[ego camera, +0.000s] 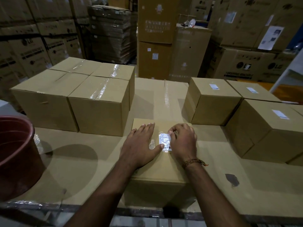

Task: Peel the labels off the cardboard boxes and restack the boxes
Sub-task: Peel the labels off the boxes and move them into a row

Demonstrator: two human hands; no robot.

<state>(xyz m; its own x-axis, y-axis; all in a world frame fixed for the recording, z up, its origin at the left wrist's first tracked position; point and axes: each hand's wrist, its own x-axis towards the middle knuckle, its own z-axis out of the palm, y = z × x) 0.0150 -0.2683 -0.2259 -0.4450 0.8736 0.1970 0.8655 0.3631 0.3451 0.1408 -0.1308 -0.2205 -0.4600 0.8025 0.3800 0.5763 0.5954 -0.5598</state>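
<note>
From my head camera, looking down: my left hand [142, 141] lies flat on top of the cardboard box [157, 167] in front of me, fingers straight and spread a little, the thumb stretched out so its tip touches the lower left edge of the white label [164, 141]. My right hand [183, 141] sits just right of the label with the fingers curled, the fingertips nipping the label's upper right edge; whether that edge has lifted off the cardboard I cannot tell. A beaded bracelet [193, 161] circles my right wrist.

The box I am working on stands at the near edge of the large flat carton [78, 161] that carries everything here, about the middle of that edge. The label lies on its top face, near the centre, with a strip of clear tape just left of it under my left hand.

Towards the far left corner stands a block of four taped boxes [85, 95], pressed together, no labels visible on their tops. Along the right edge stand three more boxes [213, 102], each with a small white label on top. At the near left corner sits a dark red bucket [18, 154], partly cut off by the picture's edge. A dark stain [232, 179] marks the carrying surface near my right forearm. Behind it all rise stacks of warehouse cartons [155, 38].
</note>
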